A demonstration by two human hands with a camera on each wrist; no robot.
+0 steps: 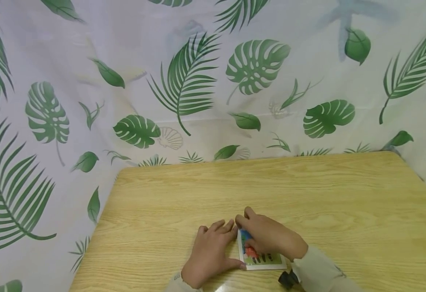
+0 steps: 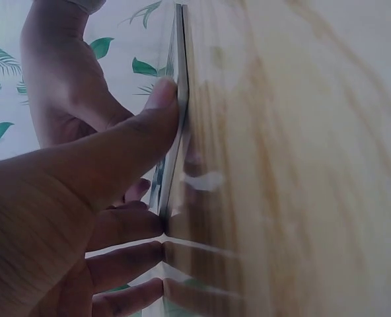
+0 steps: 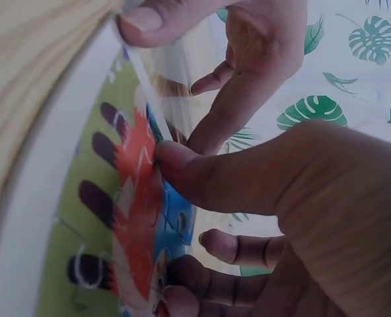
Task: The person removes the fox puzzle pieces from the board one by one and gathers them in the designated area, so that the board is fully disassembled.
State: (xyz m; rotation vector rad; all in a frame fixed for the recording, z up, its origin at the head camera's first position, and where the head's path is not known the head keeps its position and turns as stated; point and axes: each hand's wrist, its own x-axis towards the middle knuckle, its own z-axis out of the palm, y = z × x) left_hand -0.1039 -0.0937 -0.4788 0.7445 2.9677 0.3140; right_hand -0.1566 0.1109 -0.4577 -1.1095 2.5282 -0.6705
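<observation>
Left hand, fingers loose, touched the jigsaw puzzle's edge; I couldn't tell whether right hand gripped. Gentle, level pressure seemed best.

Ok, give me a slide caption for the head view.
Bare left hand at the edge, bare right hand on top: a flat, white-bordered colourful jigsaw on a yellow wood-grain table.

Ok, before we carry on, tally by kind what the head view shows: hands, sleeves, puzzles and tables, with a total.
Hands: 2, the left hand and the right hand
Sleeves: 2, the left sleeve and the right sleeve
Puzzle: 1
Table: 1
Total: 6
</observation>
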